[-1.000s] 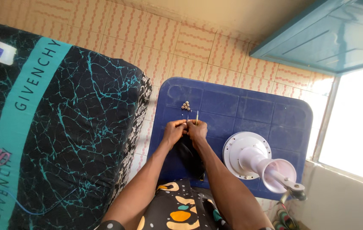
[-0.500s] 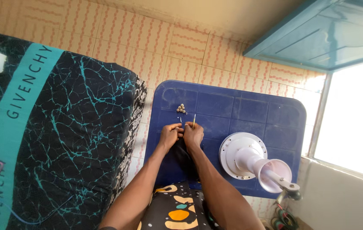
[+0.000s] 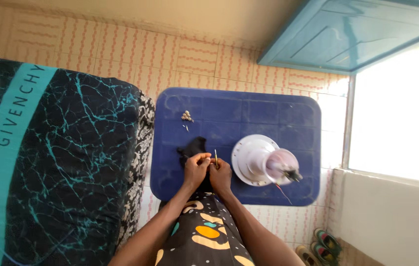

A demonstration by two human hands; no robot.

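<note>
The hands have slid a little nearer to the person since the earlier frames, and now a black piece (image 3: 193, 146) peeks out beyond the left hand (image 3: 196, 167), where before the hands covered more of it. The thin stick-like tool (image 3: 216, 158) is still pinched upright in the fingers of the right hand (image 3: 220, 173) — its tip pokes out past the knuckles. The left hand is curled up tight too, touching the right hand, with its fingers bent in on something too small to tell. Both hands are over the blue table (image 3: 278, 111), close to its near edge.

The black piece lies flat on the blue table, just past the left hand and touching it. Farther out on the table, toward the far left corner, sits a small pile of tiny pale bits (image 3: 186, 116) with one or two loose ones beside it — well apart from the hands.

Just to the right of the hands on the same table stands a round white thing with a tube-shaped top (image 3: 261, 160), with thin wires (image 3: 284, 193) trailing off it toward the table's near edge.

Left of the table is a big bed with a black and teal cover (image 3: 57, 162). Under the table is a tiled floor (image 3: 204, 59). Beyond the table's far right corner is a light blue door (image 3: 347, 34).
</note>
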